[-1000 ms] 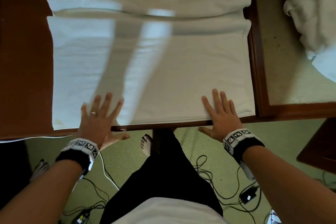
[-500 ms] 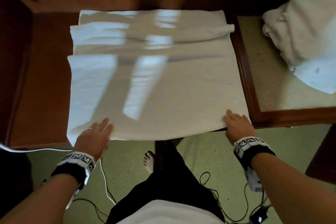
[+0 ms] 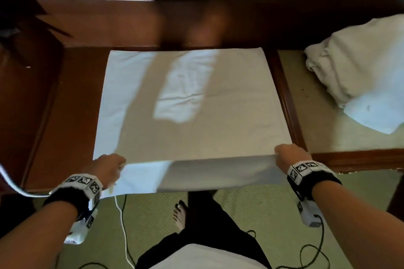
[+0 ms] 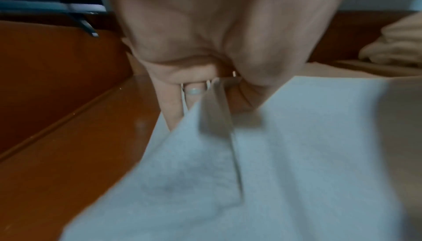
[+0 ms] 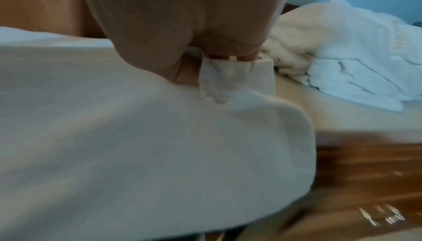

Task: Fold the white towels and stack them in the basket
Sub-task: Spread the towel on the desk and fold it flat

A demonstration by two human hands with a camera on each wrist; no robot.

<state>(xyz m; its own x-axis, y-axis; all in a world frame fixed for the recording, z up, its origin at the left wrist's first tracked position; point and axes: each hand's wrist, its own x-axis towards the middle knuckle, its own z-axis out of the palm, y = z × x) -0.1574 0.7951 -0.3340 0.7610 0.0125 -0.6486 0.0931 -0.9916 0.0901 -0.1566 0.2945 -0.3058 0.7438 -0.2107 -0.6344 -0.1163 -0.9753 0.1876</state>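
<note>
The white towel (image 3: 192,102) is being held spread over the dark wooden worktop (image 3: 65,102), its near edge lifted clear of the worktop's front edge. The left hand (image 3: 107,167) is gripping the near left corner, its fingers (image 4: 180,86) curled round the hem with the cloth pinched against the thumb. The right hand (image 3: 291,156) is gripping the near right corner, a bunched fold being pinched under its fingers (image 5: 230,53). Both corners are being held level, probably so that the near half can be carried over the far half in one even fold. A slack strip of cloth is hanging below the lifted edge.

A heap of unfolded towels (image 3: 354,72) is lying on the pale inset panel (image 3: 314,124) at the worktop's right side, well apart from the hands. No basket is in view. Cables (image 3: 122,225) are trailing on the carpet below; nothing is seen lying in the fold's way.
</note>
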